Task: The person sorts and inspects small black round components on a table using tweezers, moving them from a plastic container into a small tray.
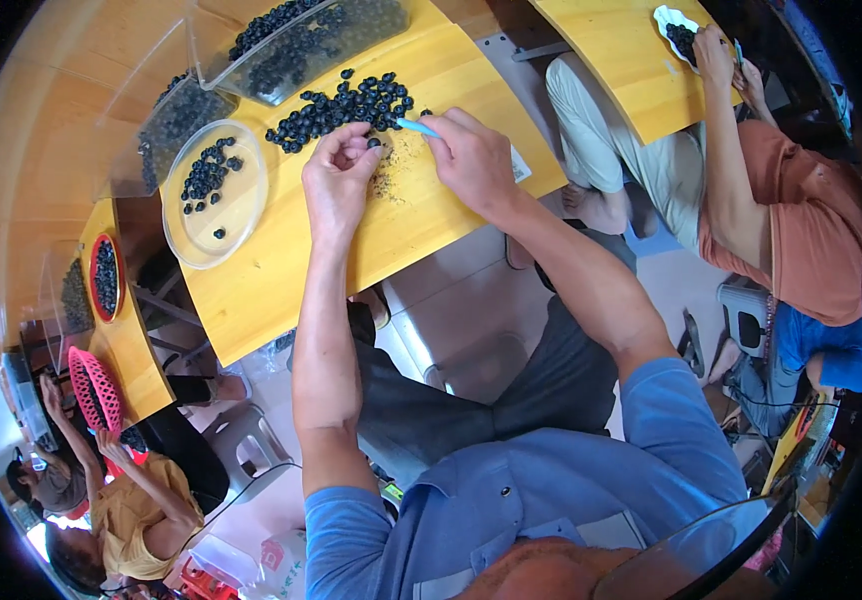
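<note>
My left hand (336,185) pinches a small dark round piece, like a bead or berry (374,143), between thumb and fingers. In my right hand (473,165) is a slim tool with a light blue handle (417,127), its end pointing toward that piece; its tip is too small to make out. Just beyond my hands lies a loose pile of the same dark round pieces (336,112) on the yellow wooden table (291,300). Brown crumbs (387,180) are scattered between my hands. Left of my left hand, a round clear shallow tray (176,225) holds more pieces.
Clear plastic bins (286,90) full of dark pieces stand at the table's far side. On the right, a person (791,220) works at another table beside a white dish (666,18). To the left are a red-rimmed bowl (119,290), a pink basket (91,385) and other people.
</note>
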The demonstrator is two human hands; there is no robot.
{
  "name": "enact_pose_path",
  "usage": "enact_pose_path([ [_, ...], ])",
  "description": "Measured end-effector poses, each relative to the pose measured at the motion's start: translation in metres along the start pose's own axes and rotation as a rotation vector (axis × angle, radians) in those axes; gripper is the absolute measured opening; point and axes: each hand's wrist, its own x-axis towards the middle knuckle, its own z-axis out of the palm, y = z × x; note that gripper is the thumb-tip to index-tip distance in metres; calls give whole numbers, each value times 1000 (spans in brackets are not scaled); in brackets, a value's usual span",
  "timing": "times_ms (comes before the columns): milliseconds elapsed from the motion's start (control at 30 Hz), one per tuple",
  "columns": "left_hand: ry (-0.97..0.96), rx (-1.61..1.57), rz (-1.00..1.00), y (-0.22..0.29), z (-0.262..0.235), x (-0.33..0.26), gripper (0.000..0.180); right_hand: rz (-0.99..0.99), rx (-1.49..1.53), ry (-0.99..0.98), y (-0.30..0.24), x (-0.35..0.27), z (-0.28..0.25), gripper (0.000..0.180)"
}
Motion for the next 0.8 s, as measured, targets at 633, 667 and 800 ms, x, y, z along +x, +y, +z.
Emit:
enact_pose_path([
  [633, 48, -66, 81, 5, -10, -16, 29, -238, -17, -15, -10, -6, 3, 18],
  [667, 47, -66, 81, 5, -9, -16, 29, -244, -19, -14, -10, -6, 2, 18],
  [800, 37, -59, 75, 5, -7, -17, 29, -279, -44, -8, -10, -7, 2, 18],
])
